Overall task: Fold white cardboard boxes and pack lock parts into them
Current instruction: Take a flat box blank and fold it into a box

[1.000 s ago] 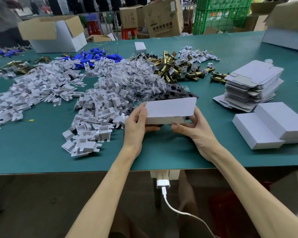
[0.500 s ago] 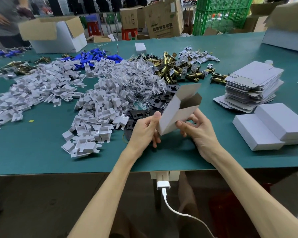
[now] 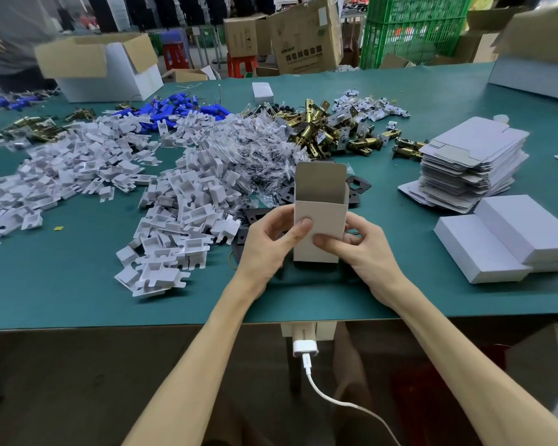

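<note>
The person holds a white cardboard box (image 3: 319, 230) upright over the near part of the green table (image 3: 62, 291), its top open and one flap standing up at the far side. The left hand (image 3: 268, 249) pinches the box's left edge, thumb pressed on the near face and fingers curled behind. The right hand (image 3: 361, 249) grips the box's right edge the same way, thumb across the near face low down. I cannot tell whether the bottom of the box touches the table. Just behind the box and partly hidden by it lie black plates (image 3: 356, 185). To the left of the box spreads a heap of white plastic parts (image 3: 181, 204), and beyond the box a pile of clear bags (image 3: 255, 146), then brass latches (image 3: 322, 130) farther back. Well beyond the box on the left sit blue parts (image 3: 181, 106). To the right of the box lie closed white boxes (image 3: 509, 236), and behind those a stack of flat box blanks (image 3: 471, 162). Below the box, under the table edge, hangs a white charger (image 3: 304, 346) with its cable
</note>
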`<state>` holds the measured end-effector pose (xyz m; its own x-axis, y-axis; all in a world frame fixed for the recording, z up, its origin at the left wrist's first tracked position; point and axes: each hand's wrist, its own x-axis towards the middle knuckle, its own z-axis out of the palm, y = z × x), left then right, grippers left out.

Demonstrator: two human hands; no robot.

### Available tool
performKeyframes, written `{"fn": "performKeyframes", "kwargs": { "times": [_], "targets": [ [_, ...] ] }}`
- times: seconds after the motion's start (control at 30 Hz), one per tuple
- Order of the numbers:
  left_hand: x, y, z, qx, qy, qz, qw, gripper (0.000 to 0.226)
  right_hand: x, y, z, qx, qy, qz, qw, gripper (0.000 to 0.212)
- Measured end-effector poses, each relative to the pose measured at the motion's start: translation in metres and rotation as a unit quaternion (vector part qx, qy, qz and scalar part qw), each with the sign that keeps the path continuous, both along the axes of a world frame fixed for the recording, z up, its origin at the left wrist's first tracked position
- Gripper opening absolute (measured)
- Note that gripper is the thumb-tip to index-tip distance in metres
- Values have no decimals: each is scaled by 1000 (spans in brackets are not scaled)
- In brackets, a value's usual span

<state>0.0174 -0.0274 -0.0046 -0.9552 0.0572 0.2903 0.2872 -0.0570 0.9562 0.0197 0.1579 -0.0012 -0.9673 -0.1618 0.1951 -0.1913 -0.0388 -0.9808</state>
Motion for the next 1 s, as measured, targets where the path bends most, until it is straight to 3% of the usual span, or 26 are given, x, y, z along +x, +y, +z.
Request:
{"fn": "performKeyframes", "kwargs": {
  "times": [0.23, 0.6, 0.77, 1.0],
  "targets": [
    [-3, 0, -5, -29, -24, 5, 999, 24, -3, 2, -3, 26, 1, -23, 999, 37],
    [-17, 6, 9, -66, -71, 28, 995, 24, -7, 8, -8, -47, -53, -72, 995, 26],
    [-26, 15, 11, -77, -83, 88, 990, 37, -6, 7, -7, -21, -56, -69, 996, 22],
    [-26, 19, 1, -64, -105, 72, 990, 42, -5, 4, -5, -18, -59, -74, 995, 23]
  ]
}}
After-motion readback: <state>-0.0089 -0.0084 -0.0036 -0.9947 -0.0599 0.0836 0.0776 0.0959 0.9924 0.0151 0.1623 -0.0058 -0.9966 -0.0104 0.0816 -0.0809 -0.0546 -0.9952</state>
